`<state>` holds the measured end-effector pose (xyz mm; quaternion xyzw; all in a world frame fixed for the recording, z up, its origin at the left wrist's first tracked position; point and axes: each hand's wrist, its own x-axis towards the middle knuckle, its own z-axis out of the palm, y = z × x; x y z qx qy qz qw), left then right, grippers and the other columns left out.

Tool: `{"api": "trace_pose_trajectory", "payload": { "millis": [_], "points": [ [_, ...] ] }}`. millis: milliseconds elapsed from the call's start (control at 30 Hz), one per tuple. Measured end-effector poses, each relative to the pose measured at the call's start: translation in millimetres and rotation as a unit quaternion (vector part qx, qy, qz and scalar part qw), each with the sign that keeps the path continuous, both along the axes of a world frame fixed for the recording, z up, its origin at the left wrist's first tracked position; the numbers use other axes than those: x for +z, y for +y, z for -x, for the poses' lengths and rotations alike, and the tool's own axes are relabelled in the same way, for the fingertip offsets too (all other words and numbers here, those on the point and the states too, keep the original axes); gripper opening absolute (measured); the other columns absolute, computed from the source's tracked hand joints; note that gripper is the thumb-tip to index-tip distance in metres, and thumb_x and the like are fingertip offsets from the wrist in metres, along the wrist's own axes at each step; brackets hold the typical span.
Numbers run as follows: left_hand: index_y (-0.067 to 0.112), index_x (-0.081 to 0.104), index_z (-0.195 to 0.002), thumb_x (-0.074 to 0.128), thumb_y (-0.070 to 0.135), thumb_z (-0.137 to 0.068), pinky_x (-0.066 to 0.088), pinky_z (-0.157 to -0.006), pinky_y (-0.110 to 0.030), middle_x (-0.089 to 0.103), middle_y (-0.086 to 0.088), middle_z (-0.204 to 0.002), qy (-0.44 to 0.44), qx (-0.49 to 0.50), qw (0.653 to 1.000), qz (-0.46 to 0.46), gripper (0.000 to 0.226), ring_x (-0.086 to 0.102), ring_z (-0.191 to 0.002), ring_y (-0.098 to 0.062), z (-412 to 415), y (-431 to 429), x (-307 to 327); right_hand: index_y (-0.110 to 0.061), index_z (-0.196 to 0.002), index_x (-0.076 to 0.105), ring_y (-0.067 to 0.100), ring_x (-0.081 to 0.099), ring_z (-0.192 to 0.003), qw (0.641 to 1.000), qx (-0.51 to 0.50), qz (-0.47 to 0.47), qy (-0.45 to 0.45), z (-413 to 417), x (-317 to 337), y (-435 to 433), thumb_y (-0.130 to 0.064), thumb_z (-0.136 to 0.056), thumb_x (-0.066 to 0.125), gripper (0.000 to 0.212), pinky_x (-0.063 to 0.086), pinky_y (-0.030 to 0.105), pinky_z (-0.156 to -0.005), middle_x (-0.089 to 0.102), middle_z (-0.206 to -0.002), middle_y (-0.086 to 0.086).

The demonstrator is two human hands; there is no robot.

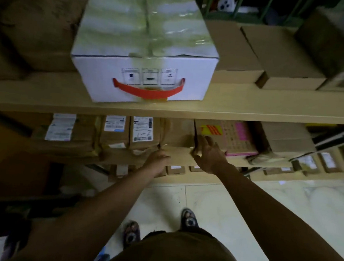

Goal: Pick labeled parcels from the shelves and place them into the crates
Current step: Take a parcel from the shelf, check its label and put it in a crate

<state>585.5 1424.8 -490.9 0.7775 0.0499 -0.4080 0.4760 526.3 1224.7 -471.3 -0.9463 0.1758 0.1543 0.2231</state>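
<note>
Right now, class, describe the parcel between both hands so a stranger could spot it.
Find the white box with the red handle on the upper shelf. Just below that shelf, the brown parcel sits between the left hand and right hand. Unlike the labelled parcel at its left and pink-stickered box at its right, it shows no label.

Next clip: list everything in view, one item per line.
white box: one, white with red handle, upper shelf.
cardboard boxes: at least two, brown, upper shelf, right of white box.
labelled parcels: three, brown with white labels, lower shelf, left.
plain parcel: one, brown, lower shelf, between the hands.
stickered box: one, brown with pink and yellow stickers, right of plain parcel.
left hand: touches plain parcel's lower left corner.
right hand: grips its right edge.
</note>
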Motion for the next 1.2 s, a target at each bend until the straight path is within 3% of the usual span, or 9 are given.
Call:
{"api": "trace_pose_trajectory", "payload": {
  "millis": [133, 233, 333, 467, 633, 833, 933, 1100, 1200],
  "points": [
    [0.02, 0.06, -0.124, 0.072, 0.04, -0.088, 0.06, -0.085, -0.047, 0.065, -0.009, -0.117, 0.196, 0.236, 0.946, 0.101, 0.043, 0.066, -0.107, -0.03, -2, -33, -12, -0.02, -0.157, 0.016, 0.035, 0.031, -0.14, 0.983, 0.11, 0.085, 0.121, -1, -7, -43, -0.026, -0.089, 0.068, 0.085, 0.044, 0.05, -0.106, 0.015, -0.162, 0.007],
    [0.022, 0.052, -0.126, 0.079, 0.052, -0.08, 0.052, -0.099, -0.056, 0.061, -0.009, -0.124, 0.21, 0.35, 0.895, 0.178, 0.061, 0.061, -0.114, -0.034, -12, -50, -23, -0.022, -0.159, 0.009, 0.037, 0.025, -0.145, 0.966, 0.169, 0.117, 0.158, -9, -6, -55, -0.031, -0.09, 0.067, 0.091, 0.041, 0.053, -0.111, 0.007, -0.165, 0.005],
    [0.029, 0.043, -0.141, 0.086, 0.065, -0.058, 0.053, -0.096, -0.055, 0.055, -0.009, -0.133, 0.201, 0.388, 0.883, 0.17, 0.1, 0.058, -0.117, -0.037, -12, -63, -37, -0.026, -0.159, 0.011, 0.038, 0.024, -0.146, 0.961, 0.199, 0.098, 0.167, -11, -9, -65, -0.025, -0.087, 0.068, 0.092, 0.039, 0.058, -0.112, 0.008, -0.165, 0.003],
    [0.026, 0.049, -0.135, 0.089, 0.06, -0.054, 0.055, -0.093, -0.053, 0.056, -0.009, -0.131, 0.179, 0.41, 0.881, 0.155, 0.096, 0.059, -0.114, -0.035, -9, -71, -58, -0.025, -0.157, 0.011, 0.035, 0.023, -0.147, 0.954, 0.222, 0.109, 0.167, -4, -16, -69, -0.021, -0.083, 0.07, 0.095, 0.039, 0.059, -0.113, 0.012, -0.162, 0.005],
    [0.029, 0.055, -0.125, 0.082, 0.04, -0.08, 0.051, -0.1, -0.054, 0.06, -0.006, -0.131, 0.116, 0.419, 0.876, 0.207, 0.054, 0.058, -0.121, -0.032, -5, -66, -58, -0.022, -0.158, 0.002, 0.037, 0.018, -0.148, 0.939, 0.251, 0.156, 0.175, -5, -25, -71, -0.029, -0.082, 0.065, 0.099, 0.037, 0.06, -0.114, 0.007, -0.162, 0.01],
    [0.026, 0.052, -0.139, 0.081, 0.047, -0.074, 0.06, -0.085, -0.042, 0.061, -0.012, -0.133, 0.116, 0.472, 0.833, 0.264, 0.073, 0.061, -0.118, -0.033, 27, -59, -42, -0.025, -0.158, 0.009, 0.035, 0.025, -0.145, 0.953, 0.228, 0.117, 0.162, 0, -17, -70, -0.022, -0.078, 0.073, 0.103, 0.04, 0.056, -0.111, 0.013, -0.159, 0.008],
    [0.022, 0.05, -0.14, 0.075, 0.042, -0.083, 0.059, -0.072, -0.036, 0.061, -0.013, -0.133, 0.114, 0.489, 0.819, 0.278, 0.066, 0.06, -0.119, -0.034, 51, -57, -27, -0.033, -0.156, 0.02, 0.031, 0.031, -0.143, 0.962, 0.219, 0.04, 0.159, -5, -15, -76, -0.024, -0.078, 0.072, 0.094, 0.043, 0.05, -0.111, 0.02, -0.158, 0.0],
    [0.017, 0.055, -0.134, 0.069, 0.032, -0.09, 0.056, -0.087, -0.039, 0.057, -0.013, -0.13, 0.114, 0.508, 0.784, 0.338, 0.049, 0.058, -0.117, -0.031, 81, -51, -4, -0.028, -0.142, 0.049, 0.019, 0.056, -0.123, 0.974, 0.087, -0.207, 0.008, -2, 15, -70, -0.041, -0.087, 0.071, 0.061, 0.047, 0.041, -0.106, 0.059, -0.135, -0.004],
    [0.015, 0.056, -0.136, 0.067, 0.033, -0.091, 0.053, -0.085, -0.039, 0.058, -0.015, -0.125, 0.097, 0.506, 0.769, 0.38, 0.049, 0.059, -0.111, -0.032, 91, -46, 14, -0.03, -0.149, 0.035, 0.023, 0.062, -0.119, 0.914, -0.071, -0.399, -0.029, 10, 40, -56, -0.046, -0.077, 0.081, 0.087, 0.05, 0.048, -0.105, 0.06, -0.134, 0.0]
  ]
}}
